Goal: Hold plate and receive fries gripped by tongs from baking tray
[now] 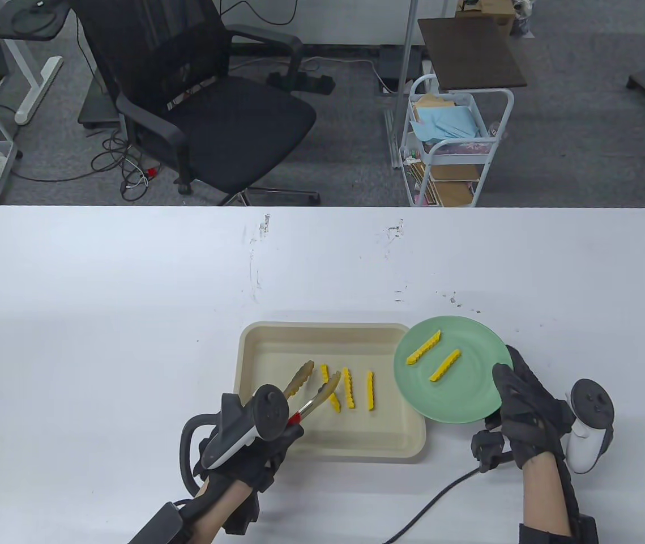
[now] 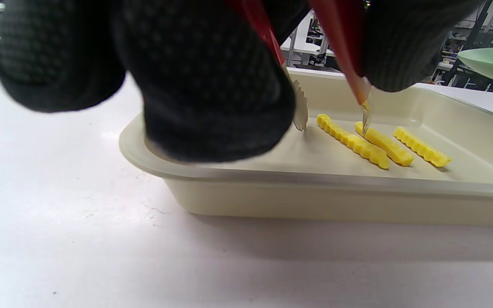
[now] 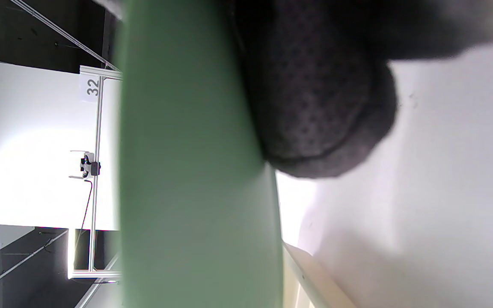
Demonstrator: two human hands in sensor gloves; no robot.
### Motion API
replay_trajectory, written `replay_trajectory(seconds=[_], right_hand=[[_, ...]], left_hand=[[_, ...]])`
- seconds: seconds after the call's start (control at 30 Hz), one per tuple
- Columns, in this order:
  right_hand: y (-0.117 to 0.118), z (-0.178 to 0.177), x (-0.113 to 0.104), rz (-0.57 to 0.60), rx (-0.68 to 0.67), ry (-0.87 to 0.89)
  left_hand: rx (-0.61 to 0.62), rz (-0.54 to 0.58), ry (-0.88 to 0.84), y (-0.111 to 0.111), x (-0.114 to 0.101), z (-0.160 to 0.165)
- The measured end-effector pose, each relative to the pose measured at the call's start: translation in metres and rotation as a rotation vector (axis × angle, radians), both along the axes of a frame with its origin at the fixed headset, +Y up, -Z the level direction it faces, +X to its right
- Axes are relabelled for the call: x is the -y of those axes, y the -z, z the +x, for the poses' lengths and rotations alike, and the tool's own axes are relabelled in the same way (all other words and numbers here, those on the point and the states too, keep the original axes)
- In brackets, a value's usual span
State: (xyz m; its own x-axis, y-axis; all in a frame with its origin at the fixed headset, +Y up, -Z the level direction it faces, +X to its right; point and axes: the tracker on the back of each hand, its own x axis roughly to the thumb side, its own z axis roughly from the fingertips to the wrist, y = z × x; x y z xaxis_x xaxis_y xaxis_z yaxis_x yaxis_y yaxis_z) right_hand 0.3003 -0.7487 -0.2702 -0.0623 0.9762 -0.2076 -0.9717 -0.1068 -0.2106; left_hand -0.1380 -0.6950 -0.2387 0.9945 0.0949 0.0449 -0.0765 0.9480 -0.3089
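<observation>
Gripping tongs (image 1: 311, 391) in left hand (image 1: 243, 447), tips apart over leftmost of three fries (image 1: 347, 388) in baking tray (image 1: 328, 447). Right hand (image 1: 526, 419) held green plate (image 1: 469, 396) by near rim, raised beside tray, carrying two fries (image 1: 434, 355).

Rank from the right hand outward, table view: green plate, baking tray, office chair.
From the right hand:
1. Green plate: gripped at its near-right rim, touching the hand.
2. Baking tray: to the plate's left, its right rim under the plate's edge.
3. Office chair: on the floor beyond the table's far edge.
</observation>
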Motion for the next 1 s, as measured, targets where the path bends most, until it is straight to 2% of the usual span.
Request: replay_trajectory(seconds=[0.27,0.5,0.63,0.73,0.8,0.87,1.0], right_hand=[[0.0,0.0,0.0,0.0,0.001,0.001],[0.0,0.0,0.001,-0.005,0.005,0.008],[0.0,0.0,0.001,-0.005,0.004,0.0],[0.0,-0.002,-0.001,0.001,-0.003,-0.005],[0.001,-0.003,-0.001,0.001,-0.01,-0.01],[0.001,-0.004,0.0,0.002,-0.016,0.007],[0.002,-0.006,0.003,-0.003,-0.026,0.039]], left_hand=[[0.002,0.036,0.084,0.005,-0.001,0.013],[0.019,0.06,0.027,0.009,-0.004,0.003],[0.041,0.2,-0.083,0.009,-0.021,-0.003],[0.049,0.286,-0.224,0.009,-0.042,-0.002],[0.083,0.256,-0.377,0.01,-0.052,0.009],[0.14,0.231,-0.447,0.01,-0.058,0.025],[0.25,0.206,-0.456,0.008,-0.059,0.065]])
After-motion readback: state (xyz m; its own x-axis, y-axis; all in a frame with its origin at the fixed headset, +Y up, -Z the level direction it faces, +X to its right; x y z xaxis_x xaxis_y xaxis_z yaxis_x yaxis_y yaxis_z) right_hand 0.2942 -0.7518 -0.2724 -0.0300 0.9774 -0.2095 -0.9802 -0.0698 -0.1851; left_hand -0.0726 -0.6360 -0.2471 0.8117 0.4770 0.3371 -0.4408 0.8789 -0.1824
